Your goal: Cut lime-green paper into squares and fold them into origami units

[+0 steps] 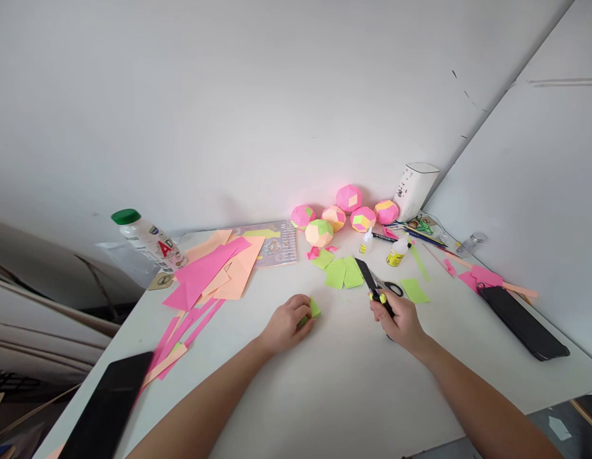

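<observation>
Head view: a small green paper piece is held at the fingertips of the left hand, whose fingers are curled over it and hide part of it. A black cutting tool with yellow-green parts is gripped in the closed right hand; its exact type cannot be told. The governing relation is the offset between tool and piece: the piece is located to the left of the tool, on the near side of the tip, and apart from it. The tool's long axis is directed forward and leftward, so the tip is aimed past the piece, over the edge of the loose green sheets. The long axis of the piece cannot be determined, as it is partly covered. The left hand, in contact with the piece, is the nearer of the two. The sheets are spread beyond the gap between the hands and are judged the chief obstruction on that side. A black loop is situated just beside the right hand, and a single green sheet is placed to the right of the loop. Farther back, a small bottle, a yellow-labelled bottle and faceted paper balls are arranged. At left, pink and peach papers are laid partly over a notebook; at right, a black case is positioned.
</observation>
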Tool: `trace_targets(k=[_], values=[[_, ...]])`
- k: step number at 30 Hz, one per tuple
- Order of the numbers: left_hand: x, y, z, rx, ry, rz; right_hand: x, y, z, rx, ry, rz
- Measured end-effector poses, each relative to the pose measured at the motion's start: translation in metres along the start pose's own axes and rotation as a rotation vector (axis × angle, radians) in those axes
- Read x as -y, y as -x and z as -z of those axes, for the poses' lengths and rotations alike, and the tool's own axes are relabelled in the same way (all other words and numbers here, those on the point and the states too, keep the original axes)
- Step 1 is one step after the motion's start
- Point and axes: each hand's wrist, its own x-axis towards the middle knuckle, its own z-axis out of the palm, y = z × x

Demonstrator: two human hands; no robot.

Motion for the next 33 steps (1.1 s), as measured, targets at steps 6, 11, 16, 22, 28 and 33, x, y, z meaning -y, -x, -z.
trace_targets(k=[6, 11, 16, 22, 28, 33], values=[[-0.001, -0.0003, 0.0007, 0.001, -0.003, 0.0, 0.0013, -0.0003, 0.0013, 0.009, 0.004, 0.014], [-0.0011, 0.0, 0.0005, 0.004, 0.006, 0.003, 0.0014, -0.0003, 0.0015, 0.025, 0.026, 0.031], [0.0002, 0.0, -0.0004, 0.001, 0.009, 0.005, 0.0006, 0.0001, 0.0017, 0.048, 0.047, 0.035], [0.0007, 0.0002, -0.0002, 0.0, 0.009, 0.0, 0.0017, -0.0015, 0.0033, 0.057, -0.036, -0.002], [0.0001, -0.0001, 0.0002, -0.003, 0.004, 0.001, 0.0062, -0.0022, 0.0051, 0.133, -0.132, -0.071], [0.0003, -0.0002, 0.0002, -0.002, 0.009, 0.002, -0.0022, 0.0016, 0.0026, 0.078, -0.111, -0.123]])
